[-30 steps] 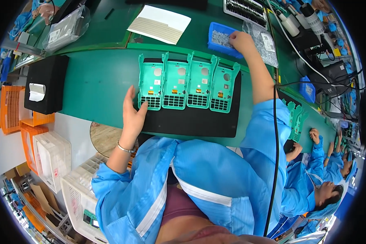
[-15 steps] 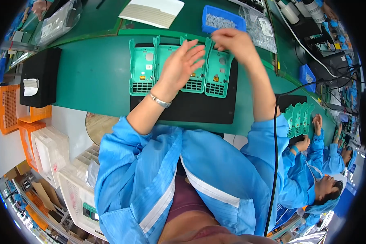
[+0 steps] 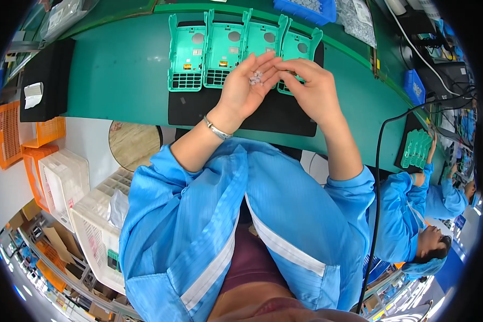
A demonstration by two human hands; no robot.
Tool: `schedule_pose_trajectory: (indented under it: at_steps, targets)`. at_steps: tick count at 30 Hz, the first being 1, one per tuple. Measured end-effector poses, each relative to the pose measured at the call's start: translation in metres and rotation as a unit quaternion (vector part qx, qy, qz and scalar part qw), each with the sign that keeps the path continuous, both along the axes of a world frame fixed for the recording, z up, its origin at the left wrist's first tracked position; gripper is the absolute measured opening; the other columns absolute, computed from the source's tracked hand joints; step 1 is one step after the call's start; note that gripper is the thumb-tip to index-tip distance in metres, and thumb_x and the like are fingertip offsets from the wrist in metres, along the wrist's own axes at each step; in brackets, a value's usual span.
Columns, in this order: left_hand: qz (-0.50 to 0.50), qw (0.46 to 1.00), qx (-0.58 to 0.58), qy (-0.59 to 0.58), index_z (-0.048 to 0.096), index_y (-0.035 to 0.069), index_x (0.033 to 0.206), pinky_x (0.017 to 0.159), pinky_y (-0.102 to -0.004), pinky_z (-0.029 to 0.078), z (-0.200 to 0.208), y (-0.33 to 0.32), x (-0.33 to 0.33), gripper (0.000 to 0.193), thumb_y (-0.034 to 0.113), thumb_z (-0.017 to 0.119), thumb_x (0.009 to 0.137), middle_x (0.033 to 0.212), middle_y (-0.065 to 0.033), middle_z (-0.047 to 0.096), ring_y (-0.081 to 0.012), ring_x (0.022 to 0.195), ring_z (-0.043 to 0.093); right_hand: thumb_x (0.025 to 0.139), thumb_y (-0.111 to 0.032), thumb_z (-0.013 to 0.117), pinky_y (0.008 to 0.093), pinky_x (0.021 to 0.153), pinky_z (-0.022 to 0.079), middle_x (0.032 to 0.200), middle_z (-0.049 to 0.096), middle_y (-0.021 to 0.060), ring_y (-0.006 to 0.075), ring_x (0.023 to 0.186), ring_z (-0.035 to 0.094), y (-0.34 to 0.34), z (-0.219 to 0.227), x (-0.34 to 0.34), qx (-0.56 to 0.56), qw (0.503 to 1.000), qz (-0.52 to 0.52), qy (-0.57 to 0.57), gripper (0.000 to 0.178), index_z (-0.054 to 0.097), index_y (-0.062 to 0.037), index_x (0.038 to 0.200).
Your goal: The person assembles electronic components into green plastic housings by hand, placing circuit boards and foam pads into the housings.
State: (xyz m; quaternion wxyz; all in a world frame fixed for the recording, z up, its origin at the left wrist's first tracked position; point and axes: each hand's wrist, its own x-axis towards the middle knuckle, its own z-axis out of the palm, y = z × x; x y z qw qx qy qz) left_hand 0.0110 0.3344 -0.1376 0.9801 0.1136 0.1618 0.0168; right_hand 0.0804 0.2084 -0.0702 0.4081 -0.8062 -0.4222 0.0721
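My left hand (image 3: 242, 88) is cupped palm up above the black mat, a small pile of tiny pale translucent pieces (image 3: 256, 78) resting on its fingers. Close against those fingertips, my right hand (image 3: 311, 86) has thumb and forefinger pinched together; whatever is between them is too small to make out. Behind my hands several green plastic housings (image 3: 189, 51) stand in a row, each with a round pale spot and a grid of openings at its near end. My hands cover the near ends of the two on the right. The black mat (image 3: 198, 110) lies under them.
A blue tray (image 3: 311, 12) of pale pieces sits at the back edge, beside a clear bag (image 3: 357, 24). On the left stands a black block (image 3: 48, 80). A black cable (image 3: 380, 161) hangs at the right, where a co-worker (image 3: 402, 214) sits near more green housings (image 3: 416, 147).
My right hand has come from the blue tray to my left fingertips. Pale pieces now show in my left hand, which was palm up without visible pieces. The whole view has shifted.
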Motion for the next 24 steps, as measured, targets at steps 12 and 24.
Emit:
schedule_pose_trajectory:
  at_steps: [12,24]
  targets:
    - [-0.014,0.988,0.139,0.064,0.041,-0.003,0.126,0.089,-0.028,0.047,0.006,0.037,-0.073,0.037,0.014,0.045,0.093,0.112,-0.0156,0.055,-0.0196,0.102,0.055,0.078,-0.012,0.059,0.0348,0.066,0.05,0.084,0.063,0.0074,0.0257,0.078,0.061,0.01,-0.031,0.002,-0.088,0.991,-0.053,-0.089,0.011,0.066,-0.008,0.086]
    - [0.01,0.992,0.11,0.061,0.044,-0.003,0.123,0.083,-0.0265,0.048,0.008,0.052,-0.095,0.033,0.012,0.044,0.094,0.106,-0.0142,0.056,-0.0175,0.095,0.057,0.067,-0.005,0.064,0.0363,0.074,0.045,0.08,0.059,0.006,0.026,0.083,0.054,0.033,-0.035,0.052,-0.175,0.924,-0.003,-0.341,0.01,0.066,-0.0067,0.077]
